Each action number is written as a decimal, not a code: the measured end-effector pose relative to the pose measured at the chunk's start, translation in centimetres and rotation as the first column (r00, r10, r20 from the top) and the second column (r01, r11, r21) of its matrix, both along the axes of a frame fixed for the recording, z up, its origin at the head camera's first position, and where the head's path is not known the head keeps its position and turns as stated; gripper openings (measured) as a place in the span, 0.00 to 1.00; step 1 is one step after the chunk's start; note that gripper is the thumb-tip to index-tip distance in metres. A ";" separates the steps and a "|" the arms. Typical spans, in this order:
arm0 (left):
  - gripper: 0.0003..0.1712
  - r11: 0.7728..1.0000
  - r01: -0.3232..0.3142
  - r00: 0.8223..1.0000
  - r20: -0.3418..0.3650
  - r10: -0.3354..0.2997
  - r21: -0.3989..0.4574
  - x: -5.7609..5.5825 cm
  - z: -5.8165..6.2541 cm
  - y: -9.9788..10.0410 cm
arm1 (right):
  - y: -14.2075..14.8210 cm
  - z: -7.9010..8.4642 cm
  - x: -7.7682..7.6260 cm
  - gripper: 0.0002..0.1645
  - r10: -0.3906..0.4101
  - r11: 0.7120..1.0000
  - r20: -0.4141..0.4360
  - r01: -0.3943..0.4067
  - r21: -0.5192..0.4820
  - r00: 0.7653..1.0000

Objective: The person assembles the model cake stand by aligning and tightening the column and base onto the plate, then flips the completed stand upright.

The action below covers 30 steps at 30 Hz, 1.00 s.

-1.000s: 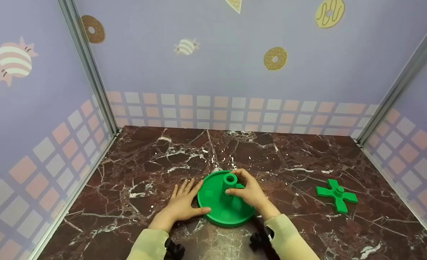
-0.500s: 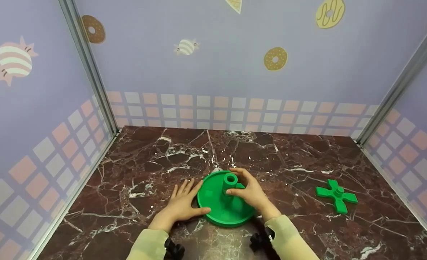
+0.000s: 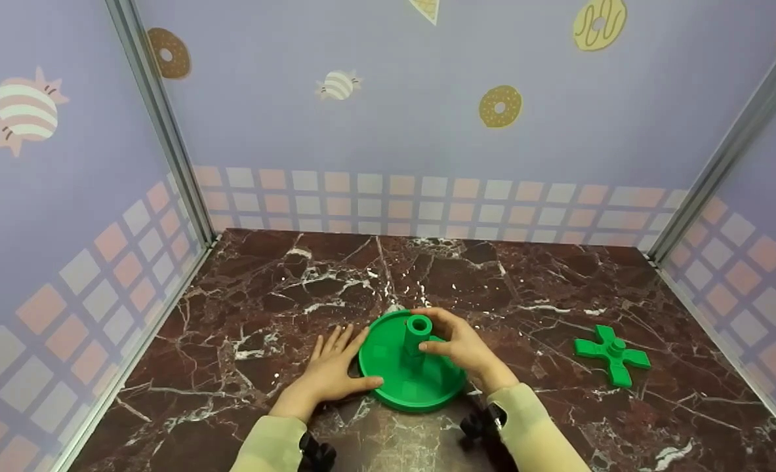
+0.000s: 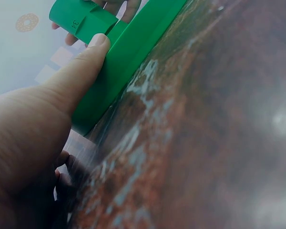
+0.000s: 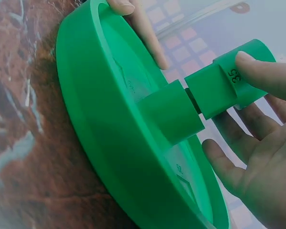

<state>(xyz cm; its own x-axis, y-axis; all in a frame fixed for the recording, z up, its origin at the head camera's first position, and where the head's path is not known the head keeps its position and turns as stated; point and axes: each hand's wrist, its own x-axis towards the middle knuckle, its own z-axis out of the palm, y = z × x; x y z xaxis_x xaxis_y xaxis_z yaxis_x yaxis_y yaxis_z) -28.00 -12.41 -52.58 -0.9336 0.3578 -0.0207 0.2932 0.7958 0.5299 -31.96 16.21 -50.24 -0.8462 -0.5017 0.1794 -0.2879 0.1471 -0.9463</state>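
Note:
A round green tray (image 3: 388, 387) with a raised rim lies on the table. From a short socket (image 5: 174, 112) at its centre stands a green hollow post (image 3: 417, 334); in the right wrist view a narrow dark gap shows between socket and post. My right hand (image 3: 460, 344) holds the post, thumb on the near side and fingers behind it. My left hand (image 3: 332, 370) rests by the tray's left side, its fingers spread and fairly straight; its thumb lies on the rim, as the left wrist view shows.
A green cross-shaped piece (image 3: 614, 355) with a round peg on top lies on the dark marbled table (image 3: 525, 419) to the right. Patterned panels (image 3: 388, 131) wall in the table at the back and both sides, joined by metal corner posts (image 3: 171, 131).
My right hand and forearm have shifted slightly to the right, with the thumb further toward the post's right side. The left hand and the tray stay where they were.

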 end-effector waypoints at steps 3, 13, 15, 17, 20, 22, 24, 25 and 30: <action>0.60 1.000 -0.002 1.000 0.004 0.002 -0.005 0.0 0.1 0.0 | -0.1 -0.1 0.0 0.38 -0.021 1.000 -0.015 0.021 0.001 1.000; 0.60 1.000 -0.001 1.000 0.002 0.001 -0.012 -0.2 -0.2 -0.1 | -0.6 -0.2 0.3 0.35 -0.082 0.997 -0.064 0.082 -0.006 0.995; 0.60 1.000 0.001 1.000 -0.002 -0.001 -0.009 -0.2 -0.2 -0.1 | -0.7 -0.3 0.4 0.35 -0.101 0.995 -0.074 0.101 -0.007 0.992; 0.61 1.000 0.002 1.000 -0.007 -0.002 -0.010 -0.2 -0.2 -0.1 | -0.8 -0.3 0.4 0.34 -0.123 0.992 -0.085 0.123 -0.004 0.989; 0.61 1.000 0.002 1.000 -0.010 -0.003 -0.014 -0.2 -0.2 0.0 | -0.9 -0.5 0.5 0.34 -0.151 0.988 -0.098 0.152 -0.002 0.984; 0.61 1.000 0.001 1.000 -0.011 -0.001 -0.015 -0.2 -0.1 0.0 | -1.0 -0.6 0.5 0.33 -0.168 0.986 -0.108 0.169 -0.001 0.980; 0.61 1.000 -0.002 1.000 -0.005 0.001 -0.016 -0.2 -0.1 0.0 | -1.2 -0.7 0.5 0.32 -0.183 0.983 -0.111 0.184 0.001 0.977; 0.61 1.000 -0.003 1.000 -0.002 0.003 -0.016 -0.2 -0.1 0.1 | -1.2 -0.7 0.6 0.32 -0.192 0.981 -0.110 0.193 0.004 0.975; 0.60 1.000 -0.011 1.000 0.012 0.011 -0.010 -0.1 0.0 0.0 | -1.5 -0.9 0.5 0.32 -0.231 0.973 -0.106 0.233 0.003 0.967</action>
<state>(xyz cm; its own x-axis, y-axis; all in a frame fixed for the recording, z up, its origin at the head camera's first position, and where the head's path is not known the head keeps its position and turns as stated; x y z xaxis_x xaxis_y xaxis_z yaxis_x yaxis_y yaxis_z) -28.13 -12.37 -52.60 -0.9373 0.3469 -0.0352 0.2779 0.8043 0.5253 -31.41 14.73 -51.13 -0.9167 -0.2974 0.2667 -0.3412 0.2356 -0.9100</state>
